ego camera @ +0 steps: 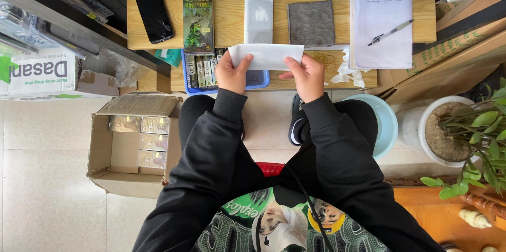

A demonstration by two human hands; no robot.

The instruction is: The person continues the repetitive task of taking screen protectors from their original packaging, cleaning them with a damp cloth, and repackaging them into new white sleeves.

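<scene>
My left hand [232, 73] and my right hand [305, 75] hold a flat white paper sleeve [268, 55] by its two ends, level in front of a low wooden bench [232, 20]. Just under the sleeve sits a blue basket [258, 79] with several narrow boxes standing in it. On the bench beyond lie a green and black flat retail pack [198, 16], a pale translucent rectangular sheet [259, 17], a grey cloth [311, 23] and a black phone [155, 16].
A notebook with a pen [382, 25] lies at the bench's right end, crumpled tissue [348, 73] near it. An open cardboard box [132, 144] with small packs stands on the tiled floor left. A light blue stool [387, 123] and a potted plant [453, 131] are right.
</scene>
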